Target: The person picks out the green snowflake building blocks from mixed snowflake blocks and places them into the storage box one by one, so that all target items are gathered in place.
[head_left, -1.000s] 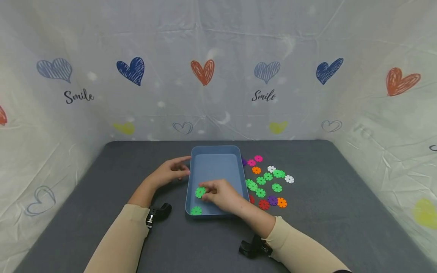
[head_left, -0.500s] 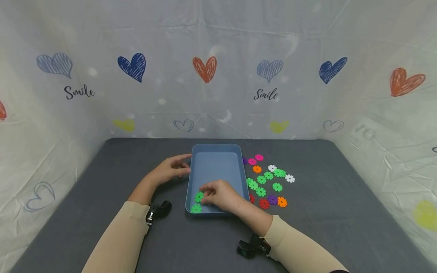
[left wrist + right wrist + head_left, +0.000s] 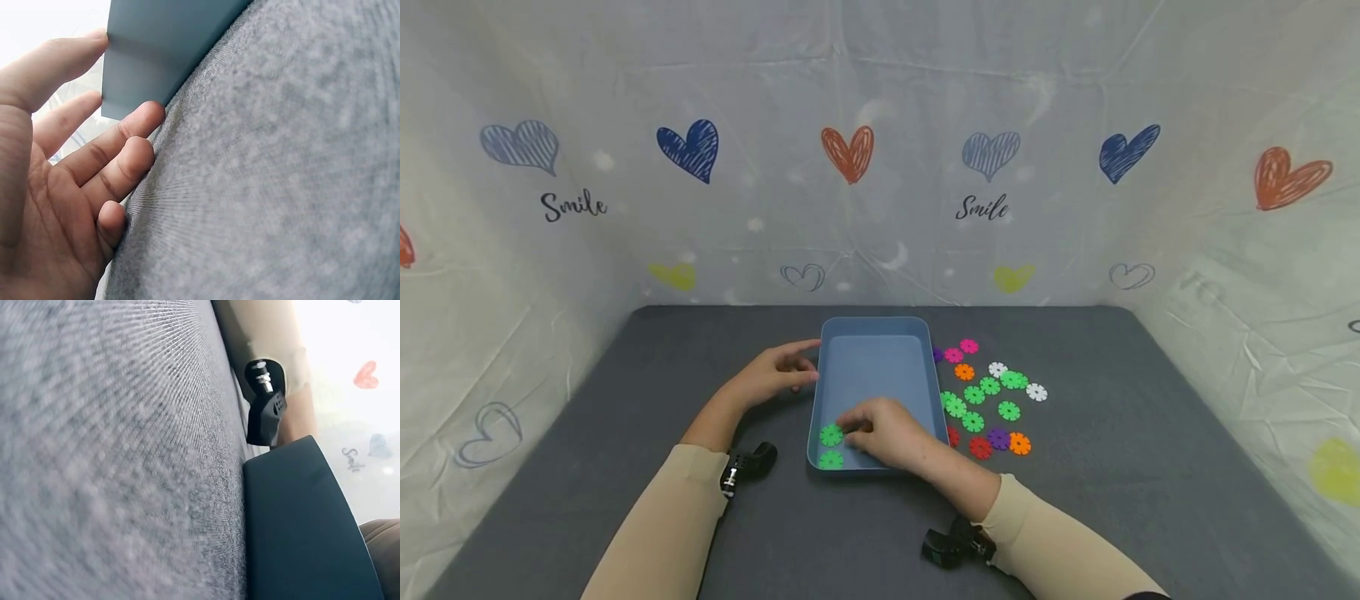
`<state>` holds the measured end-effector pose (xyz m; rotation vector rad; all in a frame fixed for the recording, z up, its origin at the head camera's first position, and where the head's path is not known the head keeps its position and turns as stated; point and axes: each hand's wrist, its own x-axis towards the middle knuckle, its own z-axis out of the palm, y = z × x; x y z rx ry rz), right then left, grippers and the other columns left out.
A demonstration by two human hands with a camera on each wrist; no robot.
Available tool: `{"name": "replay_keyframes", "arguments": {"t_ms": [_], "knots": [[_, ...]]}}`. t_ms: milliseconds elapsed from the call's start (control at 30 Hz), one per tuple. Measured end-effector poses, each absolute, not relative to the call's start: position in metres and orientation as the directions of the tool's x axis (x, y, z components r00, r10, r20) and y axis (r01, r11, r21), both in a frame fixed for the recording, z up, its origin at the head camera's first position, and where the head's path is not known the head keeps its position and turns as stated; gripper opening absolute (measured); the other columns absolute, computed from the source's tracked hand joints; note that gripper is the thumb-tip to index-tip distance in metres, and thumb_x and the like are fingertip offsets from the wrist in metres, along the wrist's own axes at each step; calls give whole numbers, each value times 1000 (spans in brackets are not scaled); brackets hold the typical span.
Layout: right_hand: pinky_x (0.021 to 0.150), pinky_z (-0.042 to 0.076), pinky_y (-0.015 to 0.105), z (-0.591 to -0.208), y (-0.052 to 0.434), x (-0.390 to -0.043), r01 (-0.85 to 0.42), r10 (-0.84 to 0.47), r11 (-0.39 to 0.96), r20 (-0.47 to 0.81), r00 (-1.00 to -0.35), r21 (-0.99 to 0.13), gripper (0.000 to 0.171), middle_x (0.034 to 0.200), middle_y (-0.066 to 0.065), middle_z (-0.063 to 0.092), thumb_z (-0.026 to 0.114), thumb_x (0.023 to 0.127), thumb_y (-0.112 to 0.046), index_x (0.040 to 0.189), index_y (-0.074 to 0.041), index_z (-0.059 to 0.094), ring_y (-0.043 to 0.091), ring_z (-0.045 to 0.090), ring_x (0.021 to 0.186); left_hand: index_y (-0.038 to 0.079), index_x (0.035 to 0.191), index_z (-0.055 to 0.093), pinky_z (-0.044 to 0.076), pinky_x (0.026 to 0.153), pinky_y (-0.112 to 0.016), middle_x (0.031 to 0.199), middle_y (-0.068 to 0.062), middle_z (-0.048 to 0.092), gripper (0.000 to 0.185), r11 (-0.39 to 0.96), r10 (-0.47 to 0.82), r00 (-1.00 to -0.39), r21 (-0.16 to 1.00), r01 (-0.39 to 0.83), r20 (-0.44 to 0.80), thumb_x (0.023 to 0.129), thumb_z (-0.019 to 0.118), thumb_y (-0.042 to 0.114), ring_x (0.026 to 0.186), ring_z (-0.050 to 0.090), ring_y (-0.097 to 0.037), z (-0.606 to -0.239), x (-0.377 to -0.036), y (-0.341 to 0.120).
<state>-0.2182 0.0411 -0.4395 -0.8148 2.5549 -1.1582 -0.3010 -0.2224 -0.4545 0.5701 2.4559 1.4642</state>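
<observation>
A blue rectangular tray [image 3: 880, 367] lies on the dark table. Two green notched plastic discs, a lower disc [image 3: 831, 460] and an upper disc [image 3: 831, 435], lie flat in its near left corner, one above the other. My right hand [image 3: 887, 432] reaches over the tray's near part, index fingertip at the upper disc's right edge and thumb a little apart from it. In the left wrist view my left hand [image 3: 69, 181] has thumb and fingertips at the tray's outer wall [image 3: 150, 56]. Only a small edge of the right hand shows in the right wrist view.
Right of the tray lie several loose notched discs: green discs [image 3: 973, 395], a pink disc [image 3: 953, 355], an orange disc [image 3: 1019, 443], a red disc [image 3: 981, 448], a purple disc [image 3: 998, 439] and a white disc [image 3: 1037, 392]. A patterned curtain [image 3: 760, 167] surrounds the table.
My right hand has lowered the green disc into the tray, just above the other one, and its thumb has come off it. The left hand stays at the tray's left side.
</observation>
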Motion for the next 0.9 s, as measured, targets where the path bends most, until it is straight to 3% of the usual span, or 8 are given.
{"name": "replay_keyframes", "arguments": {"t_ms": [267, 433, 567, 733, 900], "knots": [[70, 52, 28, -416, 60, -220, -354, -574, 446, 41, -818, -822, 24, 108, 4, 75, 70, 99, -11, 121, -3, 75, 10, 66, 84, 11, 156, 45, 50, 79, -41, 108, -10, 70, 68, 443, 417, -909, 869, 221, 18, 97, 75, 26, 84, 63, -26, -455, -302, -223], [74, 54, 32, -392, 86, -228, -385, -513, 457, 116, -851, -802, 25, 113, 2, 73, 71, 98, -15, 122, -9, 76, 14, 68, 93, 9, 156, 45, 50, 80, -42, 109, -13, 69, 68, 441, 417, -909, 869, 223, 21, 97, 75, 25, 85, 63, -26, -457, -302, -222], [70, 52, 34, -380, 115, -241, -366, -449, 492, 131, -884, -790, 27, 115, 3, 70, 71, 99, -17, 125, -12, 74, 16, 65, 87, 7, 157, 42, 50, 82, -43, 111, -14, 68, 68, 430, 422, -906, 876, 219, 19, 98, 74, 21, 88, 62, -28, -456, -300, -222], [68, 51, 39, -375, 159, -264, -314, -386, 539, 102, -917, -782, 30, 104, 6, 68, 71, 99, -18, 128, -9, 72, 24, 60, 81, 2, 157, 39, 50, 83, -45, 113, -17, 67, 67, 435, 424, -906, 876, 208, 5, 99, 70, 15, 92, 62, -33, -456, -300, -220], [76, 54, 49, -383, 206, -282, -205, -341, 569, -2, -940, -796, 37, 98, 10, 64, 72, 98, -20, 130, -2, 69, 34, 61, 85, 2, 157, 39, 50, 84, -45, 112, -18, 67, 67, 450, 422, -907, 868, 209, 0, 99, 70, 14, 93, 62, -33, -454, -300, -218]]}}
